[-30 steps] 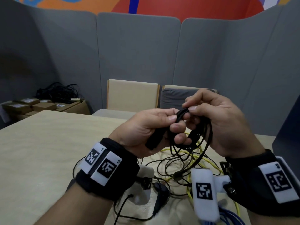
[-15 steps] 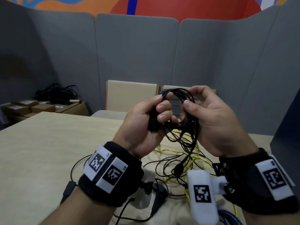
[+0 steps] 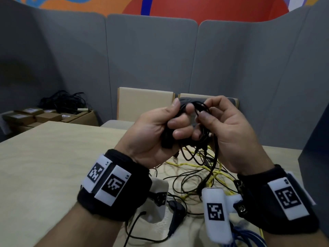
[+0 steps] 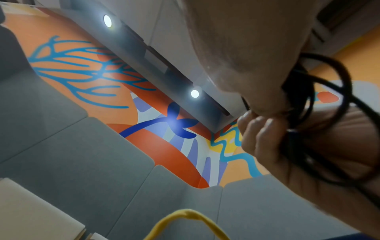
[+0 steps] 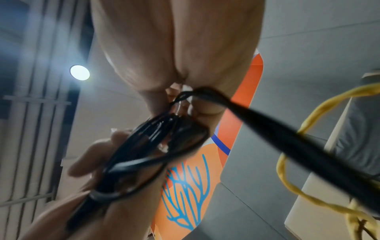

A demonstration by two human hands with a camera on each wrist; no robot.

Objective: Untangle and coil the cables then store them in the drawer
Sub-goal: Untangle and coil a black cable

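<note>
Head view shows the left hand (image 3: 156, 129) and right hand (image 3: 229, 132) both gripping the thin, bendy black cable loops (image 3: 197, 120), best held where they bunch.

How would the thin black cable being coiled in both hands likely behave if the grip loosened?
The black cable looks floppy: its free length droops from the right hand to the table. The small loops the left hand grips would probably spring open. It seems light, and may drag the yellow cable it crosses.
</note>
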